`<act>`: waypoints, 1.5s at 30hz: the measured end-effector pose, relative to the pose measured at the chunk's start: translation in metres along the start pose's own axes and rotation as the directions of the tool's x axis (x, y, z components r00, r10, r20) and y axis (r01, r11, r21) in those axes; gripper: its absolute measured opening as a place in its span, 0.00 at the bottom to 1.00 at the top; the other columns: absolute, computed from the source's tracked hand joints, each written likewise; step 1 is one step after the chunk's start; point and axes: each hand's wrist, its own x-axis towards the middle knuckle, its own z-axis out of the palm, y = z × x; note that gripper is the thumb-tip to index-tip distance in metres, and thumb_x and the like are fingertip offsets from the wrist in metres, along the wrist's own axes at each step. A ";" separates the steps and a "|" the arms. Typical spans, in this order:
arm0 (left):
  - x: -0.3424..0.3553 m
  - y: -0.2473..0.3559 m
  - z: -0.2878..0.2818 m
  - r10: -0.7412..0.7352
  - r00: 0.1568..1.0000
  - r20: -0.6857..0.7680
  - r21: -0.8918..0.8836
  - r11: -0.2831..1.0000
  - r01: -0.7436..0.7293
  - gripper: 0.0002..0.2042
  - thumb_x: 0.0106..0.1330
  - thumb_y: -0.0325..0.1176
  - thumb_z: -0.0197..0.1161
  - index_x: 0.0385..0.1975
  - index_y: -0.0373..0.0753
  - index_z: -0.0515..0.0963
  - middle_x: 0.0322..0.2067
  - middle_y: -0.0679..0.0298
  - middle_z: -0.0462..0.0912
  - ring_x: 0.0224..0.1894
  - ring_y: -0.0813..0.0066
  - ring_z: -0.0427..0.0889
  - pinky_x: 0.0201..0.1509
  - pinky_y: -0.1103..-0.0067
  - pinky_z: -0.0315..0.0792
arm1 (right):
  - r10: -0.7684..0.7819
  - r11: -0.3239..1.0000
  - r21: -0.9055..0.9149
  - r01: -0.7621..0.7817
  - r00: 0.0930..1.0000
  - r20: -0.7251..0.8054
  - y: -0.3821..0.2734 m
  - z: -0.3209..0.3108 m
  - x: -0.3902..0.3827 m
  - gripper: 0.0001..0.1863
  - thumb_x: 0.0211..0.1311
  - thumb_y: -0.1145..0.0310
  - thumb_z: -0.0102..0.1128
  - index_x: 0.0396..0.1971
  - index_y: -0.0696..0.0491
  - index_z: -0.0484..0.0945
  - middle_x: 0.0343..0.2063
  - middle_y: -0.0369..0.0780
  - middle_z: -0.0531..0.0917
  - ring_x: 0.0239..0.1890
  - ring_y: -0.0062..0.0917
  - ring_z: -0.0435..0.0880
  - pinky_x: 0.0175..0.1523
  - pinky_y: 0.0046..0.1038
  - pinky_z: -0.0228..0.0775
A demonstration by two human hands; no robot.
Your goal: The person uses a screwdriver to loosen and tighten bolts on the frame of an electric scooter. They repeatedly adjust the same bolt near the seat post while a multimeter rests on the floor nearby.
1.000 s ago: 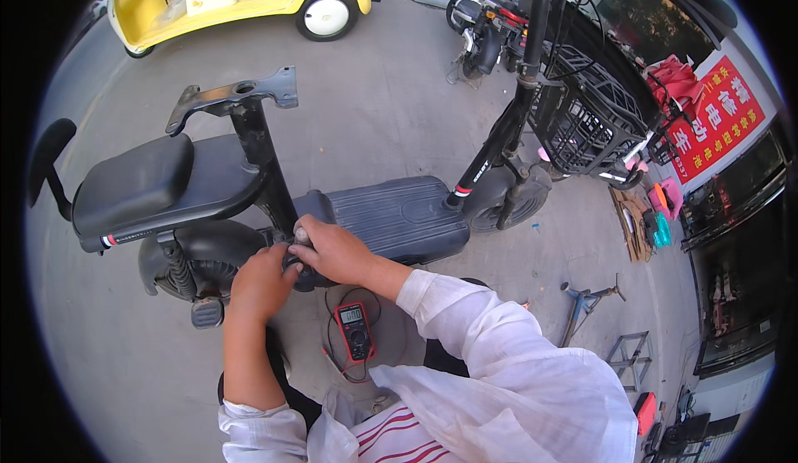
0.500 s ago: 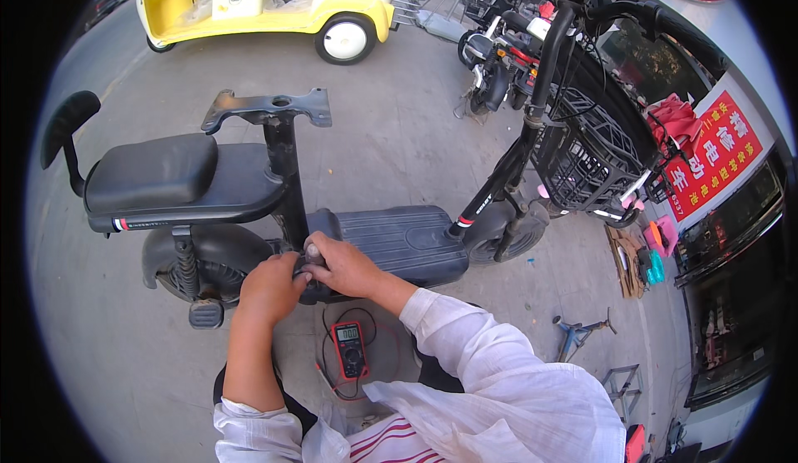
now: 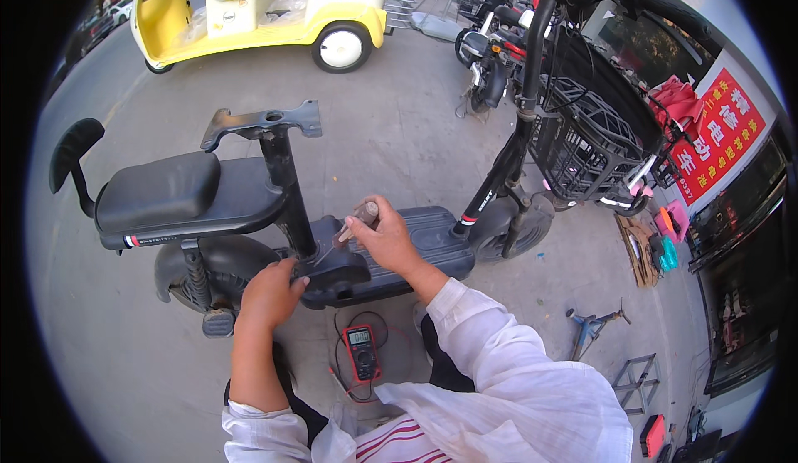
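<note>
A black electric scooter (image 3: 324, 279) stands side-on before me, its seat at the left and its handlebar at the right. My right hand (image 3: 389, 243) is closed round the brownish handle of a screwdriver (image 3: 364, 215), above the rear of the footboard (image 3: 424, 230). The thin shaft slants down and left toward the foot of the seat post (image 3: 287, 189); its tip is hard to make out. Beside that post my left hand (image 3: 270, 293) has its fingers curled at the scooter's body. What they grip, if anything, is hidden.
On the ground between my legs lies a red multimeter (image 3: 362, 353) with its leads. A blue metal stand (image 3: 588, 330) and flattened cardboard (image 3: 635, 251) are to the right. A yellow three-wheeler (image 3: 266, 27) and parked motorbikes (image 3: 490, 64) stand farther off.
My right hand has moved up and right, away from my left hand, and the screwdriver now shows in it. The left hand stays by the seat post. The view has shifted slightly.
</note>
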 end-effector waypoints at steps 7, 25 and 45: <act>0.002 0.000 0.007 0.009 0.999 0.040 0.006 1.000 -0.010 0.23 0.68 0.41 0.67 0.58 0.34 0.79 0.50 0.44 0.85 0.54 0.43 0.83 0.58 0.60 0.76 | 0.209 0.868 0.456 -0.195 0.978 0.019 0.013 -0.052 -0.007 0.14 0.69 0.68 0.67 0.46 0.57 0.72 0.35 0.40 0.85 0.29 0.23 0.86 0.35 0.27 0.82; -0.043 -0.047 0.044 0.019 0.978 -0.207 -0.186 0.981 -0.058 0.14 0.71 0.33 0.64 0.51 0.34 0.84 0.34 0.53 0.89 0.36 0.66 0.87 0.45 0.72 0.79 | 0.144 0.676 0.700 -0.229 0.973 0.179 0.021 -0.174 -0.094 0.13 0.71 0.59 0.61 0.45 0.51 0.73 0.27 0.33 0.77 0.25 0.21 0.77 0.26 0.25 0.67; -0.063 -0.044 0.022 -0.260 0.902 -0.344 -0.781 0.613 -0.122 0.13 0.78 0.34 0.59 0.55 0.35 0.81 0.39 0.67 0.85 0.39 0.82 0.77 0.48 0.83 0.72 | 0.419 0.904 -0.126 -0.409 0.905 0.067 0.068 -0.085 -0.084 0.18 0.69 0.55 0.62 0.40 0.58 0.76 0.26 0.38 0.80 0.26 0.24 0.80 0.30 0.31 0.75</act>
